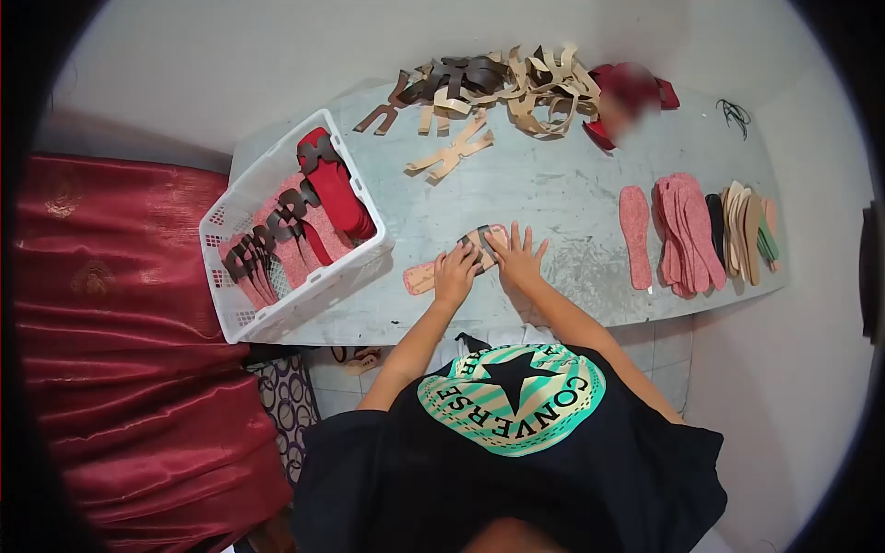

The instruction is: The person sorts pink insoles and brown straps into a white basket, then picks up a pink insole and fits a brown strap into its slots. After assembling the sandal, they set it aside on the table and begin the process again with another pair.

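A sole piece (421, 278) with a pink rim and tan face lies slanted on the table near its front edge, a dark strap (477, 239) across its right part. My left hand (456, 272) rests on the middle of the sole, against the strap, with its fingers spread. On the right end lies my right hand (518, 258), its fingers apart, some on the strap and the sole and others on the table. The undersides of the strap and sole are hidden.
A white basket (323, 281) of pink and red soles with dark straps stands left. Beige and dark strap pieces (553, 92) are heaped at the back, near red pieces (631, 92). Pink soles (684, 235) and other coloured soles (742, 230) lie right on the table (572, 198).
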Action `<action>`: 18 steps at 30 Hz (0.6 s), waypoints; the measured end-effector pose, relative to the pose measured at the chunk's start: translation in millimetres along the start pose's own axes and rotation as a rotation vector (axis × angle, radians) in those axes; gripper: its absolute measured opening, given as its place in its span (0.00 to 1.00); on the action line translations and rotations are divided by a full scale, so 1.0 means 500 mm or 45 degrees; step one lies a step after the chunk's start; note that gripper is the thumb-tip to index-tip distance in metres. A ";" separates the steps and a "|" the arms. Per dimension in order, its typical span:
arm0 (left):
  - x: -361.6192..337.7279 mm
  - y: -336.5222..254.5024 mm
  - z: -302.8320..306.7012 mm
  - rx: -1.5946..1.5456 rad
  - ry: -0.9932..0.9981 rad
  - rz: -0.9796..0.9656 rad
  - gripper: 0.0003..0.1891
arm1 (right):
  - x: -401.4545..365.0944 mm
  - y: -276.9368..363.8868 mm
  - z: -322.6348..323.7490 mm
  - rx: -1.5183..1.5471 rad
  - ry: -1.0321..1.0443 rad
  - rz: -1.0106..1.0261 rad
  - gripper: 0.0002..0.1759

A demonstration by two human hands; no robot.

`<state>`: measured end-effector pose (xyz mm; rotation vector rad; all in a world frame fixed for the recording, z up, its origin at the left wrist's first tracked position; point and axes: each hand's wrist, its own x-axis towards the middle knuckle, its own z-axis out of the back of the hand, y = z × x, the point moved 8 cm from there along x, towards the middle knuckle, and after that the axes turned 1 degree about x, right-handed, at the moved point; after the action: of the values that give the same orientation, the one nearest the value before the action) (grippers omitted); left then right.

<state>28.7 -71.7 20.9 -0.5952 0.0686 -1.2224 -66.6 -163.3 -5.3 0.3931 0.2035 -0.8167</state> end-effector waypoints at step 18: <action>-0.009 -0.056 0.024 0.106 0.057 -0.184 0.22 | -0.003 0.002 0.018 -0.118 -0.083 0.084 0.29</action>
<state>7.3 -68.6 42.9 -0.5070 0.0120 -1.3721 -66.9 -165.5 3.9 0.2842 0.1664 -0.7509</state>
